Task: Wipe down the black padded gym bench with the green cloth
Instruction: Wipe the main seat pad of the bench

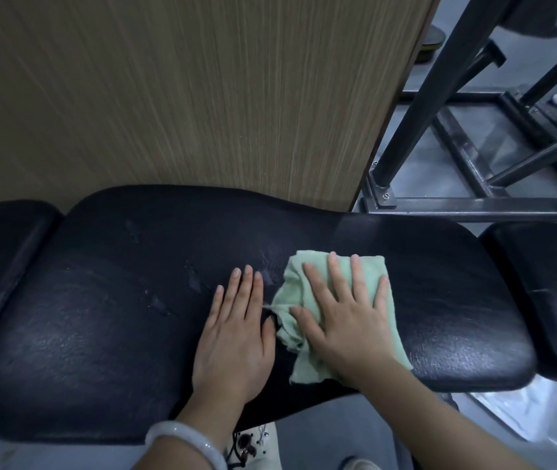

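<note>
The black padded bench (107, 320) runs across the view from left to right, with smaller black pads at both ends. A crumpled green cloth (292, 290) lies on its middle, right of centre. My right hand (344, 313) presses flat on the cloth with fingers spread and straight. My left hand (236, 330) rests flat on the bare pad just left of the cloth, its thumb at the cloth's edge. Damp streaks show on the pad left of my left hand.
A wood-grain panel (185, 89) stands right behind the bench. Black steel frame bars (439, 96) of a gym machine stand on the grey floor at the back right. A white shoe (256, 446) shows under the bench's near edge.
</note>
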